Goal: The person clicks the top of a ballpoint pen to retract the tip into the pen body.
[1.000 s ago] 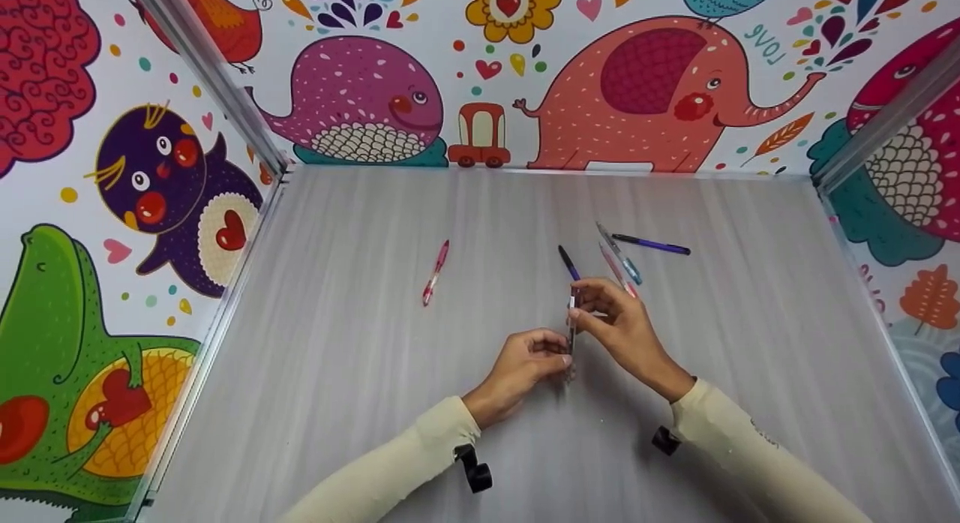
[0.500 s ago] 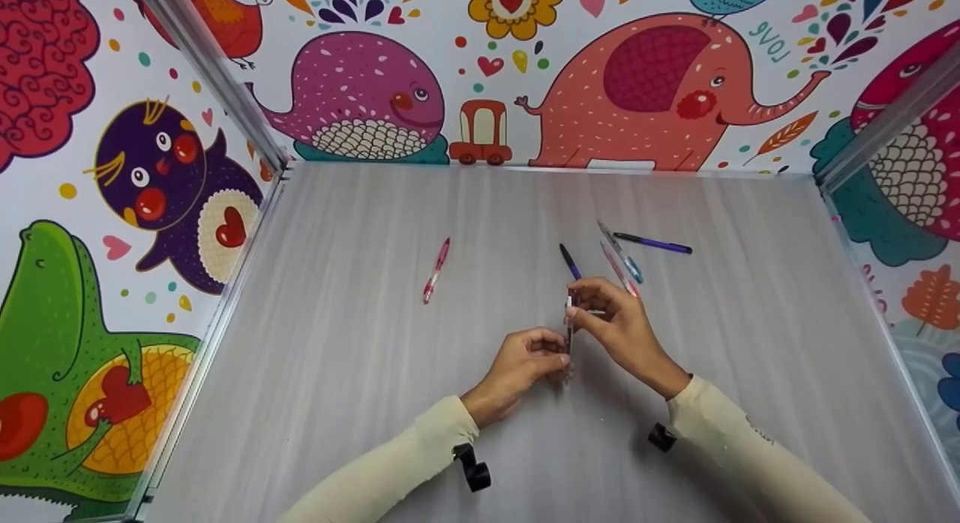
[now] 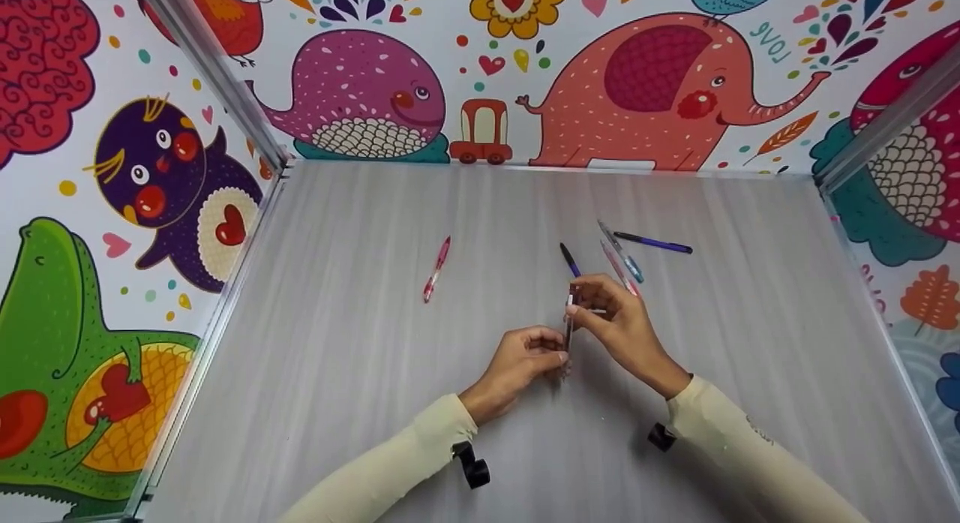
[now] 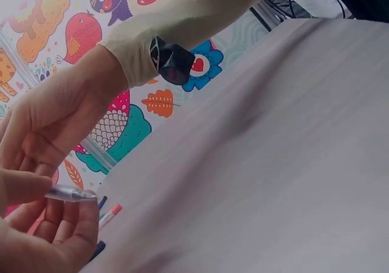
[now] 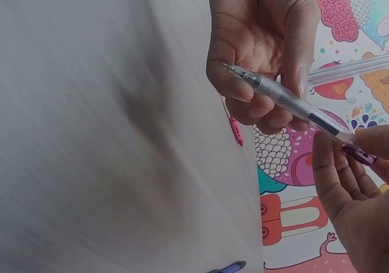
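Note:
Over the middle of the table, both hands hold one clear-barrelled pen [image 5: 293, 104] with a purple clip end. My left hand [image 3: 514, 369] pinches its barrel near the writing tip between thumb and fingers. At the other end, my right hand [image 3: 622, 324] grips the purple part. The right wrist view shows the metal point bare, facing away from the right hand. In the left wrist view the pen's pointed end [image 4: 76, 194] sticks out past the left thumb. Just beyond the right hand lies a blue pen [image 3: 568, 260] with a black end, partly hidden by the fingers.
A pink-red pen [image 3: 436, 269] lies alone to the left. Behind the right hand sit a light-blue clear pen [image 3: 622, 253], a pink pen [image 3: 616, 266] and a blue-black pen [image 3: 654, 243], close together. Printed cartoon walls [image 3: 367, 95] border the grey table [image 3: 337, 298].
Both hands stay almost still around the pen; the left hand has edged slightly up and left along with the pen's lower end. The pens on the table have not moved.

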`<state>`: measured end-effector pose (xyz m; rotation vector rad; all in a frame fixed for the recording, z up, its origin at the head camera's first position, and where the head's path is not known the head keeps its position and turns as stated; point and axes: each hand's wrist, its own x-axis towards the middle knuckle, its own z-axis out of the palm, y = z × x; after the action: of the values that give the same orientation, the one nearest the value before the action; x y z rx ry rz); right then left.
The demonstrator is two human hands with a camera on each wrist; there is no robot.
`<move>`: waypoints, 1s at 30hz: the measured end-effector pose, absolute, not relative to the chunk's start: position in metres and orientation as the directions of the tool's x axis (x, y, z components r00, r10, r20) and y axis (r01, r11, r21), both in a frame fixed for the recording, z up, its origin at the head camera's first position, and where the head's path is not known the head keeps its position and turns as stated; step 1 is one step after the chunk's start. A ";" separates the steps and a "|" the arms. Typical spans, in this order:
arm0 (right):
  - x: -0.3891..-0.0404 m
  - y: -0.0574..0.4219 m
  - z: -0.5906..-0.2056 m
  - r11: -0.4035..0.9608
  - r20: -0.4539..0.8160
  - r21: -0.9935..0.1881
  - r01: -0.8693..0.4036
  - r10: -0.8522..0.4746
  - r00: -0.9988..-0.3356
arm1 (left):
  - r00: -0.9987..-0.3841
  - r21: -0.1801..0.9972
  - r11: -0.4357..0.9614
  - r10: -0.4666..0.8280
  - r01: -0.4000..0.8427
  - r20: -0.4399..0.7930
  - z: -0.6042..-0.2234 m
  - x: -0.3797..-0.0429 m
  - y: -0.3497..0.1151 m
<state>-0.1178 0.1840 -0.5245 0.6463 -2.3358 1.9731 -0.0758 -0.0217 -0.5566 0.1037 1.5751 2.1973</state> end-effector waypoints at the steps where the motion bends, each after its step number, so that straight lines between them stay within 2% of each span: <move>1: -0.118 0.184 -0.524 0.120 0.271 -0.941 -0.317 -0.294 -0.917 | -0.906 0.920 -0.257 0.380 -0.296 -0.185 -0.557 -0.076 -0.022; 8: -0.116 0.181 -0.524 0.122 0.282 -0.938 -0.325 -0.278 -0.918 | -0.922 0.956 -0.176 0.351 -0.236 -0.163 -0.558 -0.078 -0.028; 17: -0.114 0.183 -0.526 0.115 0.295 -0.935 -0.336 -0.274 -0.915 | -0.948 0.997 -0.006 0.308 -0.082 -0.076 -0.559 -0.082 -0.038; 24: -0.115 0.185 -0.529 0.133 0.277 -0.938 -0.321 -0.270 -0.922 | -0.958 0.987 0.150 0.285 0.064 0.018 -0.560 -0.085 -0.044; 30: -0.116 0.187 -0.533 0.139 0.292 -0.931 -0.338 -0.274 -0.917 | -0.949 0.954 0.219 0.285 0.204 0.138 -0.562 -0.090 -0.047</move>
<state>-0.1156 0.1868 -0.5334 0.6263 -2.3318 1.9285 -0.0895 -0.0473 -0.5616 0.4827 2.3992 1.8612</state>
